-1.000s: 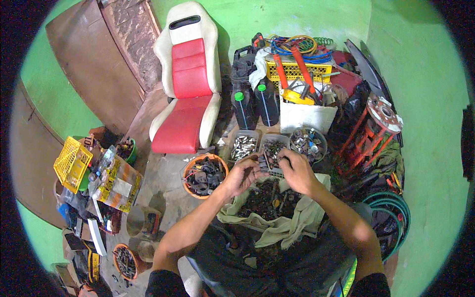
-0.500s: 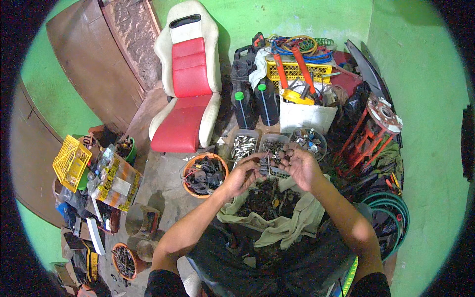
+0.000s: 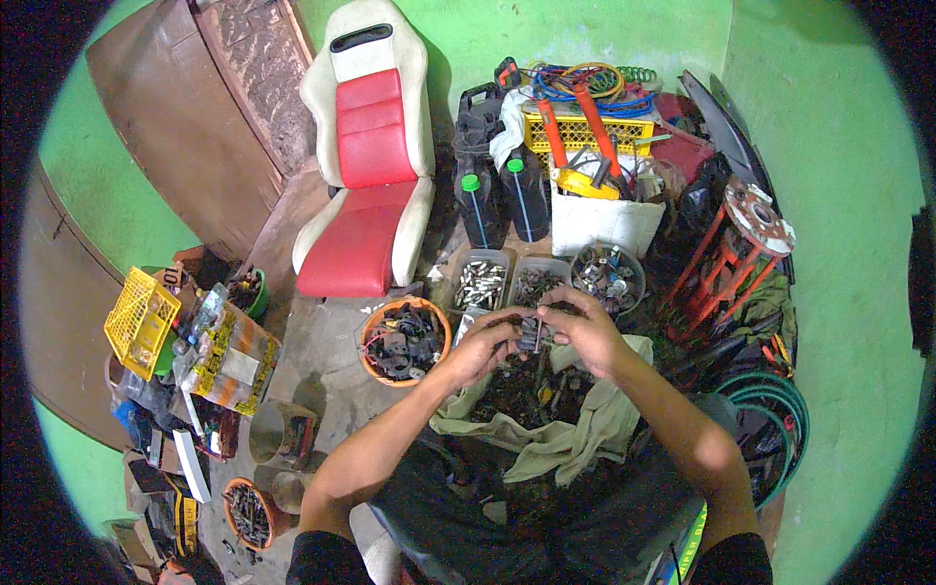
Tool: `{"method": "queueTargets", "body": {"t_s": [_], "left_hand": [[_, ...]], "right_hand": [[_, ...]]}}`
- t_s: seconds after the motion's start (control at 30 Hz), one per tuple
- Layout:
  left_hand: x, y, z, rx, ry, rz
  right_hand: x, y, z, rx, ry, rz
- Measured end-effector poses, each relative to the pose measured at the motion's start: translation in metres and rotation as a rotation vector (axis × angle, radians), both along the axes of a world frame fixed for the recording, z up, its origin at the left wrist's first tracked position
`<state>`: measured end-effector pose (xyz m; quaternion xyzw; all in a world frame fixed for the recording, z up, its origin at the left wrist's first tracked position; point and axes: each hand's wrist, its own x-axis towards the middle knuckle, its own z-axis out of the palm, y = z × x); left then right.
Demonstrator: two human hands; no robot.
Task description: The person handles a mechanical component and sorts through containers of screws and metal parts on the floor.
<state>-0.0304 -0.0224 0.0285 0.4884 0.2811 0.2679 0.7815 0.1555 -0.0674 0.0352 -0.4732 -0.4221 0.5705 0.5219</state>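
My two hands are raised close together over an open sack (image 3: 585, 444) of dark, mixed small metal parts. In the fingers of my right hand (image 3: 588, 330) is a thin bolt-like metal piece (image 3: 539, 331), pointing downward. My left hand (image 3: 482, 349) is closed beside it, fingers curled toward the piece; what they pinch is too small to make out. Just beyond my hands stand a clear tub (image 3: 508, 275) of pale, shiny cylindrical pieces, a second tub (image 3: 565, 269) of small dark parts, and a round tub (image 3: 639, 292) of mixed metal parts.
An orange-rimmed bucket (image 3: 447, 343) of dark parts sits left of the sack. Further left are a small orange pot (image 3: 250, 515) of bolts and a taped box (image 3: 236, 356). A red-and-white car seat (image 3: 363, 229) stands behind. To the right are a red metal frame (image 3: 710, 263) and a green hose (image 3: 801, 429).
My right hand's fingers have drawn inward and left, closer to my left hand, closing on the thin metal piece. My left hand has barely shifted.
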Motion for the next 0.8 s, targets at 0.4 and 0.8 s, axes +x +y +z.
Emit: {"method": "queueTargets", "body": {"t_s": [0.4,0.8], "left_hand": [[0.008,0.002,0.004,-0.051,-0.129,-0.019],[-0.001,0.016,-0.019,-0.155,-0.203,0.067]], "right_hand": [[-0.001,0.003,-0.005,-0.104,0.671,0.091],[0.024,0.016,-0.021,-0.286,0.467,-0.092]]}}
